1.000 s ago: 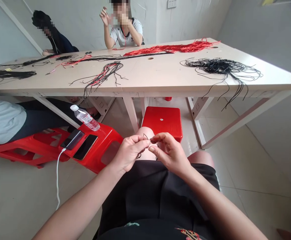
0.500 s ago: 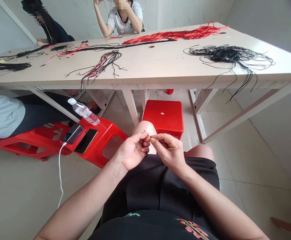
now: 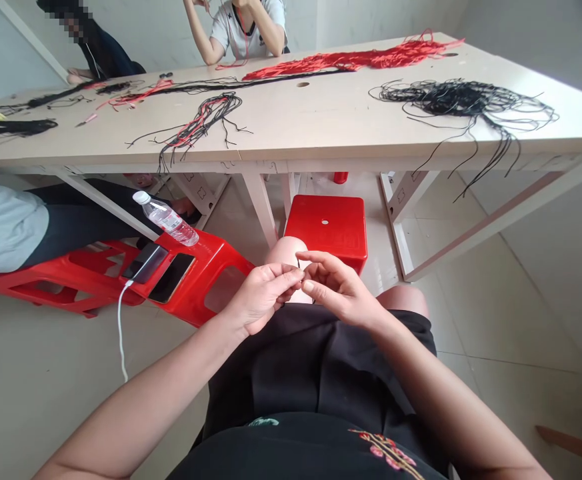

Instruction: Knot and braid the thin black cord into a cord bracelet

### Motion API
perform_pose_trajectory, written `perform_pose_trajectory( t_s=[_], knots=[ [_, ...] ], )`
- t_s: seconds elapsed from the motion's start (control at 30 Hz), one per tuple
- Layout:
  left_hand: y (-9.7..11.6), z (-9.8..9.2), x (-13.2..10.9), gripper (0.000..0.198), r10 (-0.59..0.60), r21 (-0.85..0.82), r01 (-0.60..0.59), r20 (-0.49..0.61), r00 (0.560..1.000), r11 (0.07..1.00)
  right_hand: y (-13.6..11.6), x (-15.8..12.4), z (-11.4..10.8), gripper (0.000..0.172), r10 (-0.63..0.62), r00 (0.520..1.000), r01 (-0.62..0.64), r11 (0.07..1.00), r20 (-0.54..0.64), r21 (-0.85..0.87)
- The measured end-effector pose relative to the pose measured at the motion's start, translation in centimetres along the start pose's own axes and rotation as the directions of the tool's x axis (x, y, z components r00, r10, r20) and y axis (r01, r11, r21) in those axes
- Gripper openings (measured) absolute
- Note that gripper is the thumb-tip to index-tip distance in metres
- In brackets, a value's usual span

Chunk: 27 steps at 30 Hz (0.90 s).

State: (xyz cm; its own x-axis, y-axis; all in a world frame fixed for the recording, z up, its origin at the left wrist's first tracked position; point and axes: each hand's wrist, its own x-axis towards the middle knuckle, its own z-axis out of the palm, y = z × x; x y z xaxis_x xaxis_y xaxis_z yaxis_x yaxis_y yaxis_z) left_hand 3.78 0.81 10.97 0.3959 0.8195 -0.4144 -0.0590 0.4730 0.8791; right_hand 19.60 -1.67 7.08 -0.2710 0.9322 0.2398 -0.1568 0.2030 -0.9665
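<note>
Above my lap, my left hand [image 3: 267, 291] pinches a thin black cord [image 3: 299, 263] between thumb and fingers. A short end of the cord stands up past the fingertips, and the rest is mostly hidden inside the hand. My right hand [image 3: 338, 287] meets it from the other side, its thumb and curled fingers closed at the cord by the left fingertips. The right index finger is raised and stretched over the cord's end. The exact contact between the right fingers and the cord is too small to see clearly.
Ahead, a pale table [image 3: 311, 127] bears a black cord bundle [image 3: 455, 99], red cords [image 3: 371, 59] and a black-and-red bundle [image 3: 203, 120]. A red stool [image 3: 325, 227] stands beneath. A bottle [image 3: 171, 222] and phone [image 3: 172, 279] rest on another stool [image 3: 213, 257]. People sit nearby.
My left hand has turned so its back shows more, thumb over the cord. The right index finger has lifted from its pinch and straightened. The view has shifted slightly.
</note>
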Motion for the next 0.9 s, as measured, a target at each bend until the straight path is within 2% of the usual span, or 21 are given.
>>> perform_pose_trajectory(
  t_s=[0.1,0.17,0.33,0.43,0.53,0.67,0.77,0.9],
  knots=[
    [0.0,0.1,0.1,0.014,-0.091,-0.032,0.093,0.045,0.995,0.995,-0.2,0.6,-0.7,0.04,0.057,0.981,-0.063,0.998,0.185,0.025],
    [0.1,0.1,0.1,0.012,-0.168,-0.081,0.173,0.059,0.984,0.982,-0.2,0.8,-1.0,0.034,0.097,0.967,-0.121,0.989,0.235,0.089],
    [0.4,-0.2,-0.1,0.006,-0.29,-0.174,0.31,0.132,0.948,0.935,0.0,0.9,-1.0,0.011,0.144,0.976,-0.181,0.954,0.163,0.238],
    [0.5,-0.4,-0.1,0.005,-0.284,-0.214,0.309,0.137,0.949,0.927,0.4,1.0,-0.8,0.015,0.143,0.988,-0.15,0.969,0.053,0.196],
    [0.4,-0.5,-0.1,0.008,-0.236,-0.171,0.255,0.124,0.964,0.952,0.7,1.1,-0.6,0.018,0.095,0.995,-0.093,0.991,-0.017,0.092],
    [-0.3,-0.8,0.2,0.014,-0.073,0.074,0.07,0.032,0.997,0.995,1.2,1.1,0.0,0.015,0.004,0.998,-0.014,0.989,-0.069,-0.148],
    [-1.4,-2.1,0.9,0.02,-0.014,0.297,0.021,-0.025,1.0,0.955,2.4,1.0,0.6,0.012,-0.02,0.997,-0.011,0.916,-0.073,-0.4],
    [-2.9,-5.2,2.4,0.023,-0.032,0.483,0.103,-0.154,0.988,0.869,5.8,1.0,-0.1,0.013,0.041,0.998,-0.055,0.752,-0.037,-0.657]
  ],
)
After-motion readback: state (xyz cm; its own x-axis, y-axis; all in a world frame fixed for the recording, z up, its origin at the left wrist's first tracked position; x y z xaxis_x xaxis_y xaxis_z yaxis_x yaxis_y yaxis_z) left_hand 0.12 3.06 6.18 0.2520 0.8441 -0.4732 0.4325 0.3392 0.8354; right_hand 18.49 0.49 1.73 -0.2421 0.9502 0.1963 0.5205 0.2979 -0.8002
